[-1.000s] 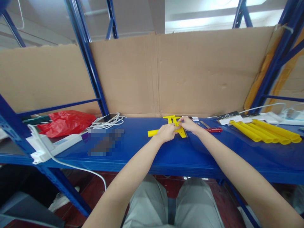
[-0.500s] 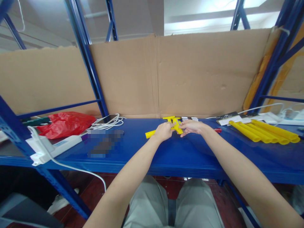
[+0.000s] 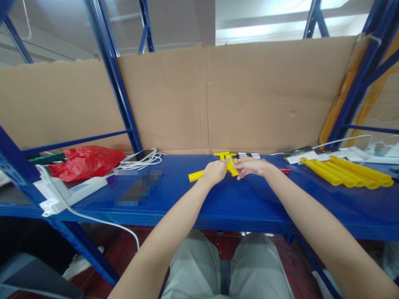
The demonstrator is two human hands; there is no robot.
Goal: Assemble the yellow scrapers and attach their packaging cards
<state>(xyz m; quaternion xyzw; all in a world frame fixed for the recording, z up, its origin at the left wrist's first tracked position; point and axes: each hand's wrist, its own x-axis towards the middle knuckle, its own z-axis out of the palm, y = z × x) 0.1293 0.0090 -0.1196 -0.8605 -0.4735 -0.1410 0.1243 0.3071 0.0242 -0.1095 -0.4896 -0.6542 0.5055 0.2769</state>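
My left hand (image 3: pixel 215 172) is closed around a yellow plastic tube (image 3: pixel 196 176), whose end sticks out to the left of my wrist. Between my two hands is a yellow T-shaped connector (image 3: pixel 232 168). The fingers of my right hand (image 3: pixel 250 166) pinch its right side. Where tube and connector meet is hidden by my left fingers, so I cannot tell if they are joined. Just behind my hands, another yellow T-shaped piece (image 3: pixel 222 154) lies on the blue shelf (image 3: pixel 249 203).
Several yellow tubes (image 3: pixel 349 174) lie at the right beside a white card (image 3: pixel 299 156). Black-and-white markers (image 3: pixel 248 155) and a red marker (image 3: pixel 284 170) lie near my right hand. To the left are a red bag (image 3: pixel 87 162), white cables (image 3: pixel 141 160) and a power strip (image 3: pixel 84 190).
The tube's free end has shifted slightly to the left, and the connector has turned a little between my hands. Both hands keep nearly the same place and grip.
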